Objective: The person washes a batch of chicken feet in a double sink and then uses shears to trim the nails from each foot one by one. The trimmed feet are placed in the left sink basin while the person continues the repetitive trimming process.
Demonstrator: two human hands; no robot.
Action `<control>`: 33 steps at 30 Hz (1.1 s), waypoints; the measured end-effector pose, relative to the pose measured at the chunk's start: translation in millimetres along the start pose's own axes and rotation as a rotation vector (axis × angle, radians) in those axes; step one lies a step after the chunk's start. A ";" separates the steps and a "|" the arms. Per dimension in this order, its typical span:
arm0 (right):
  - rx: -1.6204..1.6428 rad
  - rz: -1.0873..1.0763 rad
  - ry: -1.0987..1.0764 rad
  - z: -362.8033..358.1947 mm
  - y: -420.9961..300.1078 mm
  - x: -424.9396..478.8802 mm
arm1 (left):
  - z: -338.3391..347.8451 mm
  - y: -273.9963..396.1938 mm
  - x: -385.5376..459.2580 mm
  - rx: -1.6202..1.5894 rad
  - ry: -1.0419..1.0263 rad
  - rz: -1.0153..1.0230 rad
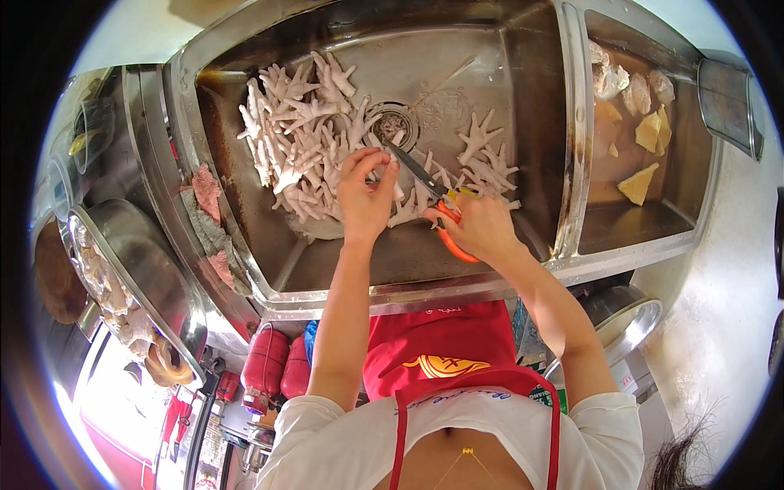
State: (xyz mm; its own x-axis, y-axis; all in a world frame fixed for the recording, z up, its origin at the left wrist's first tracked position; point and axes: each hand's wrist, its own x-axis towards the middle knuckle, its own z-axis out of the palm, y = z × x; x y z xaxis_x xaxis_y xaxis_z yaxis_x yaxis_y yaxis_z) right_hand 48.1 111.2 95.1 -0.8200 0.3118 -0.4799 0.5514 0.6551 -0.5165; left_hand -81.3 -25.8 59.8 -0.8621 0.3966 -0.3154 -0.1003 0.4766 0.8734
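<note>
Over the large steel sink basin (380, 260), my left hand (365, 199) pinches a pale chicken foot (397, 188), largely hidden by the fingers. My right hand (484, 223) grips kitchen scissors (419, 171) by their orange and yellow handles. The dark blades point up and left, with their tip beside my left fingertips. A big heap of chicken feet (300, 141) covers the basin's left part. On the right, closer to the scissors, lies a smaller group of chicken feet (487, 159). The round drain (395, 122) sits just beyond my left hand and holds scraps.
A second basin (637, 236) at right contains brownish water, yellow pieces (638, 184) and bagged lumps (609, 79). Rags (208, 202) lie on the sink's left edge. Left of it stands a large metal bowl (153, 263) of pale food. Red cylinders (265, 361) stand below.
</note>
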 end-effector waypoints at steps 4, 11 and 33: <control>0.140 0.069 0.017 15.8 11.4 -0.7 | -15.9 13.3 2.1 0.051 0.080 -0.009; 0.448 0.368 0.062 21.6 52.1 0.7 | -25.7 16.7 16.5 0.779 0.388 0.318; 0.079 0.199 0.136 -7.4 44.3 -12.7 | 69.0 13.0 29.9 -1.065 -0.149 -0.522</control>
State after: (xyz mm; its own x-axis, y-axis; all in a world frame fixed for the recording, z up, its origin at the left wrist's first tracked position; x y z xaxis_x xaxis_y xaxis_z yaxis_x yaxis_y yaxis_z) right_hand 81.8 141.3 83.5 -0.7043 0.5227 -0.4803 0.7099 0.5177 -0.4776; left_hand -74.2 46.4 36.1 -0.5356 0.4688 -0.7024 -0.8434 -0.2546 0.4732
